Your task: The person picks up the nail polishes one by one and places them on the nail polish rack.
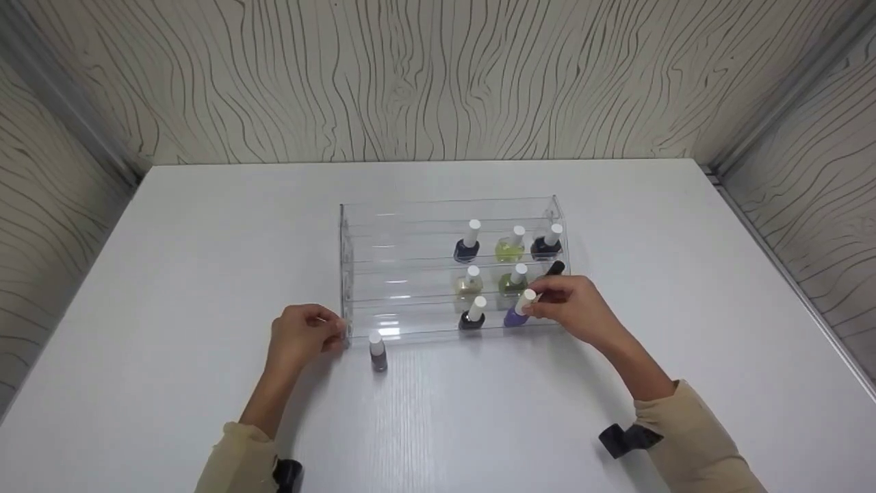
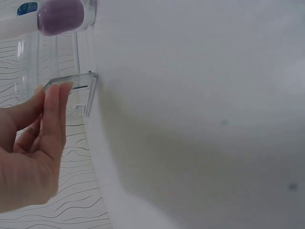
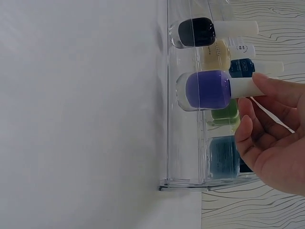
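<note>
With thumb and fingertips, my right hand pinches the white cap of a purple nail polish bottle, which is at the front tier of a clear acrylic display rack. My left hand grips the rack's left end panel between thumb and fingers, as the left wrist view shows. Just in front of the rack's left front corner stands a mauve-grey nail polish bottle. A black polish bottle is left of the purple one on the front tier.
Higher tiers hold a pale yellow bottle, a green bottle, a dark blue bottle, a yellow-green bottle and another dark bottle. A black cap shows behind my right hand. Wood-grain panels enclose the white table.
</note>
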Demonstrator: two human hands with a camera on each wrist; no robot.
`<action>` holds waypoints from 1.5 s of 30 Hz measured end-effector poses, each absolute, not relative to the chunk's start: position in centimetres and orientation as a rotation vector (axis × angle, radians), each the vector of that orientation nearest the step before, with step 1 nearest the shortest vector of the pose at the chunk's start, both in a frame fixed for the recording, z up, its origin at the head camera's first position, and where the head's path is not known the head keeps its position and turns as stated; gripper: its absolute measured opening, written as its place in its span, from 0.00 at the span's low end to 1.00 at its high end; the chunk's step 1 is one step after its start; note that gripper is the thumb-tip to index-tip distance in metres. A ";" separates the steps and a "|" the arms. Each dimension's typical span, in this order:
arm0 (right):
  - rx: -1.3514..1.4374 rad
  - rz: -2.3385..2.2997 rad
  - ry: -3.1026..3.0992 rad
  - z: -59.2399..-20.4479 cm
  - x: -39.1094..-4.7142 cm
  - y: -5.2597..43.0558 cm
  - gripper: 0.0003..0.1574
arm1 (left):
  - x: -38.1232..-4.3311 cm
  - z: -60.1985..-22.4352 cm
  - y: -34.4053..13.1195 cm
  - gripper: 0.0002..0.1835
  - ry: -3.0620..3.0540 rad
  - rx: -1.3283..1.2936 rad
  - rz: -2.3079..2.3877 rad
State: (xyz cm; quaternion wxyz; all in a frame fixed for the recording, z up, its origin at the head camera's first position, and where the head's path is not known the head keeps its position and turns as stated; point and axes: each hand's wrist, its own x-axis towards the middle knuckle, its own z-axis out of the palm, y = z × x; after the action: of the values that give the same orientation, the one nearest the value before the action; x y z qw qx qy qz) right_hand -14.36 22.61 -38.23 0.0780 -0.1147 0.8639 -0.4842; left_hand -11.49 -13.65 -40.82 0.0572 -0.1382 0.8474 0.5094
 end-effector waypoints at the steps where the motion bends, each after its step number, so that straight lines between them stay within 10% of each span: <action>1: -0.342 -1.452 2.585 -38.3 -14.3 22.6 0.16 | -11.5 -40.8 -13.7 0.03 2.568 -0.418 1.545; 21: -0.323 -1.483 2.551 -38.3 -14.1 22.6 0.19 | -13.7 -46.6 -15.1 0.03 2.596 -0.436 1.513; 45: -0.354 -1.446 2.571 -38.7 -14.3 23.1 0.18 | -11.5 -40.9 -13.5 0.02 2.566 -0.444 1.557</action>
State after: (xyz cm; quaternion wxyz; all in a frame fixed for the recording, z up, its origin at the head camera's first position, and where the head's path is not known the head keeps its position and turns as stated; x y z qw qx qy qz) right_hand -14.32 23.14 -38.69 0.0853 -0.1186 0.8622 -0.4851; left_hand -11.53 -13.52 -40.88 0.0538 -0.1460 0.8444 0.5126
